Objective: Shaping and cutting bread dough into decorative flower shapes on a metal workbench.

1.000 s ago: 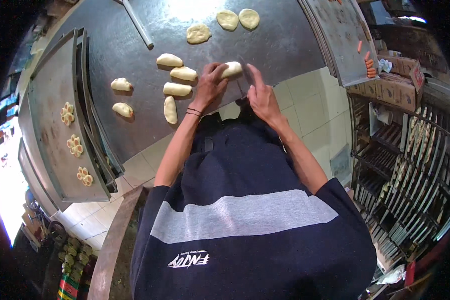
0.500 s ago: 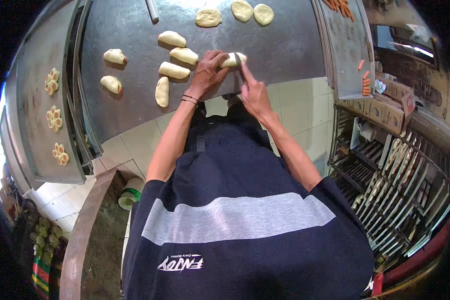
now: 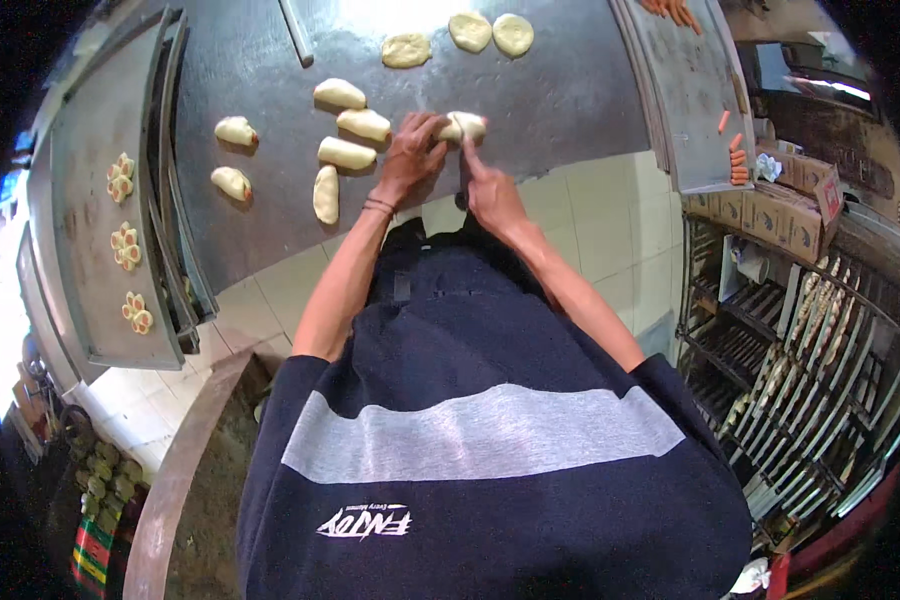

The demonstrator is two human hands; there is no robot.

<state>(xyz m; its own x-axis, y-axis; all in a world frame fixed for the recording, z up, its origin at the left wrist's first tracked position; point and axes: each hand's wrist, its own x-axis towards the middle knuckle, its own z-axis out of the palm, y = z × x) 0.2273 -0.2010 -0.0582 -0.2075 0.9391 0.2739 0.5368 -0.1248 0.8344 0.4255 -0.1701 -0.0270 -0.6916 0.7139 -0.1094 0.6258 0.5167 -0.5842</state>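
Note:
A pale dough roll [image 3: 473,127] with a reddish filling at its end lies on the metal table [image 3: 560,110]. My left hand [image 3: 413,150] closes its fingers on the roll's left end and steadies it against the table. My right hand [image 3: 494,195] grips a thin dark blade [image 3: 463,133], index finger stretched along it. The blade's edge crosses the roll near its middle; its handle is hidden in my palm. Just left of my left hand sit several uncut dough rolls [image 3: 347,153]. Farther left lie two more filled rolls [image 3: 236,130].
Flat dough rounds [image 3: 470,32] lie at the far side. A metal rod [image 3: 297,32] rests far left. The left tray [image 3: 85,255] carries flower-shaped dough pieces [image 3: 125,245]. On the right tray [image 3: 695,150] are small sausages [image 3: 738,160]. Cardboard boxes [image 3: 770,220] and a tray rack [image 3: 800,340] stand at right.
The blade and my right hand have shifted left along the roll, and the blade now shows edge-on instead of broad. My left hand still holds the roll. The whole view has shifted slightly.

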